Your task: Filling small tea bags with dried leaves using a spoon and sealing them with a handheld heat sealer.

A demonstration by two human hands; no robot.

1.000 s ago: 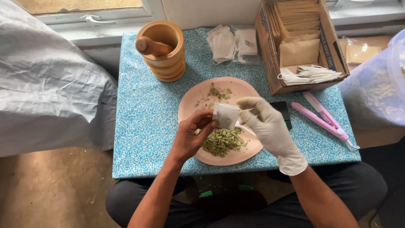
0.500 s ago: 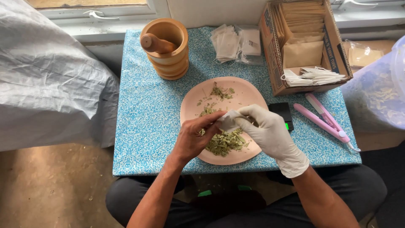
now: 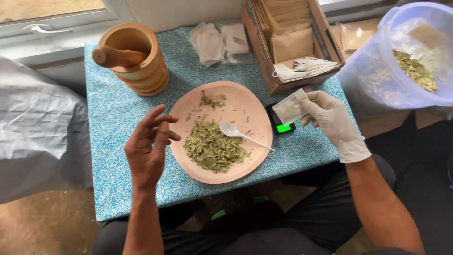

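Matt paper sachet (image 3: 289,106), smooth white rubbery glove (image 3: 336,123), glossy plastic spoon (image 3: 241,134)

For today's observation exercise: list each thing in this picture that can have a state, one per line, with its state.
left hand: bare, open, holding nothing
right hand: gloved, holding the small white bag
small white bag: held above the scale
scale: display lit green
plate: holds dried leaves
spoon: lying on the plate
mortar: upright, pestle inside
cardboard box: open, holding packets

1. Small table with a blue speckled cloth (image 3: 118,123).
2. On it: round pink plate (image 3: 255,113), chunky wooden mortar (image 3: 141,71), brown cardboard box of paper packets (image 3: 264,52).
3. Also a loose pile of white sachets (image 3: 217,42) and a little black scale with a green display (image 3: 281,123).
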